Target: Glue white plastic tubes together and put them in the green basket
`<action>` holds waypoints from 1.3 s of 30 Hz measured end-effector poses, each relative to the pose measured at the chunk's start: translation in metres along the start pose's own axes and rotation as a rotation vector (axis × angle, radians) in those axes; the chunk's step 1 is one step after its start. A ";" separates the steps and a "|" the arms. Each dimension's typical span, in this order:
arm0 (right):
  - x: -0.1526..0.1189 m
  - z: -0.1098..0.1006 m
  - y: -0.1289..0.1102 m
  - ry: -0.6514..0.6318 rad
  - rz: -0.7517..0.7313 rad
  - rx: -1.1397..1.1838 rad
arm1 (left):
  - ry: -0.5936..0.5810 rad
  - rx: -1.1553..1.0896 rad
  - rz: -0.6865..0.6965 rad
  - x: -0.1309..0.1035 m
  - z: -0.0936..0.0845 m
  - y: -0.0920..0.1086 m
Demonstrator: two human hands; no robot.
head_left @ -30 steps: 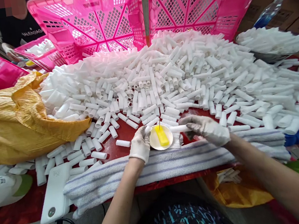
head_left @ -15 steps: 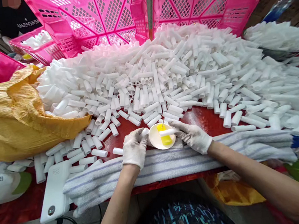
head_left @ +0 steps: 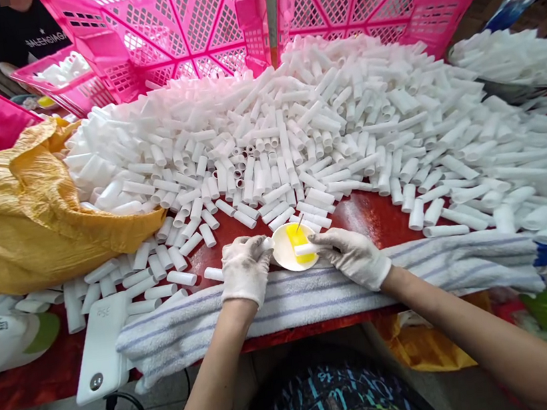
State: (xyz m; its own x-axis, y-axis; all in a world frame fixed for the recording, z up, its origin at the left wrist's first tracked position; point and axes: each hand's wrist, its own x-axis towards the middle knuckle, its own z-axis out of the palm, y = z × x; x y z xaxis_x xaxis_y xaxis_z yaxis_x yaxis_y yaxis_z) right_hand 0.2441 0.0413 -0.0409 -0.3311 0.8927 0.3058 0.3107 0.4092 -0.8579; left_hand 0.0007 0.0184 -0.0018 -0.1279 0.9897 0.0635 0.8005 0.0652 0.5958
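My right hand (head_left: 358, 254), in a whitish work glove, grips a short white plastic tube (head_left: 305, 249) that points left over a small white dish (head_left: 284, 258). On the dish lies a yellow block (head_left: 298, 234) with a thin pin standing up from it. At the dish's left edge, my left hand (head_left: 246, 269), gloved as well, pinches another white tube (head_left: 267, 243), mostly hidden by its fingers. Below both hands a striped grey towel (head_left: 326, 295) runs along the front of the red table (head_left: 373, 219).
A large heap of white tubes (head_left: 262, 119) fills the back, against pink crates (head_left: 209, 18). To the left are a yellow sack (head_left: 37, 209), a white power bank (head_left: 101, 349) with a cable and a white bottle (head_left: 4, 344). Behind the crates at far left is a person (head_left: 23, 29).
The tube in my right hand sits slightly lower over the yellow block. My left hand stays almost where it was, and the whole view has shifted a little.
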 end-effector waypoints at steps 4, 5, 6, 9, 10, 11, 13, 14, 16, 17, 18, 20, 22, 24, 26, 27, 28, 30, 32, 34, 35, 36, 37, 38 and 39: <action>-0.001 -0.001 0.002 -0.020 -0.042 -0.062 | 0.017 -0.239 -0.123 0.001 -0.002 0.001; -0.001 -0.001 0.002 -0.025 -0.027 -0.054 | 0.018 -0.311 -0.167 0.002 -0.003 0.000; -0.001 -0.001 0.002 -0.025 -0.011 -0.040 | 0.020 -0.368 -0.209 0.002 -0.004 0.000; -0.002 0.002 0.001 0.004 0.006 0.000 | 0.003 -0.499 -0.295 0.002 -0.007 0.001; -0.002 0.002 -0.001 0.019 -0.009 0.007 | -0.014 -0.550 -0.308 0.001 -0.008 0.002; -0.002 0.003 -0.003 0.031 -0.032 0.016 | -0.034 -0.603 -0.313 0.001 -0.009 0.003; -0.004 0.002 -0.009 0.046 -0.070 0.048 | -0.065 -0.701 -0.321 -0.001 -0.010 0.005; -0.005 0.000 -0.013 0.050 -0.069 0.069 | -0.074 -0.740 -0.328 -0.003 -0.011 0.006; -0.007 -0.004 -0.024 0.048 -0.027 0.134 | -0.089 -0.807 -0.341 -0.006 -0.010 0.009; -0.008 -0.006 -0.030 0.056 0.030 0.182 | -0.103 -0.851 -0.339 -0.008 -0.009 0.011; -0.008 -0.008 -0.035 0.065 0.110 0.240 | -0.122 -0.901 -0.331 -0.010 -0.008 0.014; -0.006 -0.012 -0.045 0.107 0.302 0.377 | -0.169 -0.986 -0.303 -0.016 -0.006 0.021; -0.003 -0.013 -0.051 0.137 0.475 0.480 | -0.205 -1.027 -0.280 -0.021 -0.005 0.031; 0.001 -0.014 -0.054 0.128 0.551 0.519 | -0.239 -1.028 -0.269 -0.026 -0.005 0.041; 0.003 -0.015 -0.054 0.119 0.579 0.504 | -0.296 -1.047 -0.264 -0.032 -0.007 0.049; 0.002 -0.016 -0.054 0.122 0.582 0.486 | -0.337 -1.054 -0.255 -0.035 -0.008 0.051; 0.001 -0.017 -0.055 0.126 0.584 0.462 | -0.377 -1.047 -0.240 -0.037 -0.008 0.053; -0.003 -0.020 -0.057 0.128 0.562 0.396 | -0.448 -0.974 -0.207 -0.041 -0.007 0.053; -0.010 -0.025 -0.061 0.103 0.463 0.300 | -0.493 -0.874 -0.210 -0.043 -0.004 0.052; -0.017 -0.029 -0.065 0.085 0.273 0.144 | -0.557 -0.838 -0.296 -0.043 0.001 0.052; -0.020 -0.031 -0.067 0.079 0.162 0.052 | -0.605 -0.835 -0.355 -0.043 0.004 0.053; -0.023 -0.032 -0.068 0.069 0.060 -0.035 | -0.653 -0.823 -0.406 -0.042 0.007 0.055; -0.025 -0.032 -0.069 0.062 -0.018 -0.107 | -0.686 -0.786 -0.425 -0.043 0.009 0.057; -0.026 -0.032 -0.070 0.061 -0.064 -0.157 | -0.672 -0.719 -0.404 -0.044 0.010 0.061; -0.027 -0.030 -0.070 0.070 -0.063 -0.185 | -0.600 -0.629 -0.345 -0.045 0.011 0.065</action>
State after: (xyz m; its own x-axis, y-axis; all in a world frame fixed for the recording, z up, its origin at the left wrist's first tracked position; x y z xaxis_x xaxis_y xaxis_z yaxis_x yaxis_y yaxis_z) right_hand 0.2582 -0.0055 0.0235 -0.2942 0.8723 0.3905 0.4520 0.4870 -0.7473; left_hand 0.0645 -0.0209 0.0254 0.1643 0.8399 -0.5173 0.2880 0.4607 0.8395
